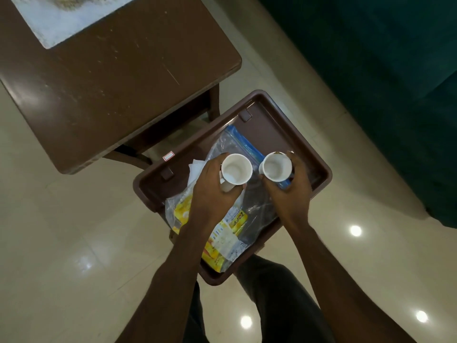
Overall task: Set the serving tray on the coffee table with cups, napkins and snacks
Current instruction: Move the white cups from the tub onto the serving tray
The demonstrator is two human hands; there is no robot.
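Left hand [212, 194] grips the left cup [236, 172], right hand [289, 196] the right cup [277, 167], both over the tray [269, 120] middle; the desk [111, 82] lies beyond its far-left edge.

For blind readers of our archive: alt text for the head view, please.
A person's left hand grips the left white cup, the right hand the right white cup, over a brown serving tray holding a clear zip bag, yellow snack packets and a white napkin. The coffee table stands beyond.
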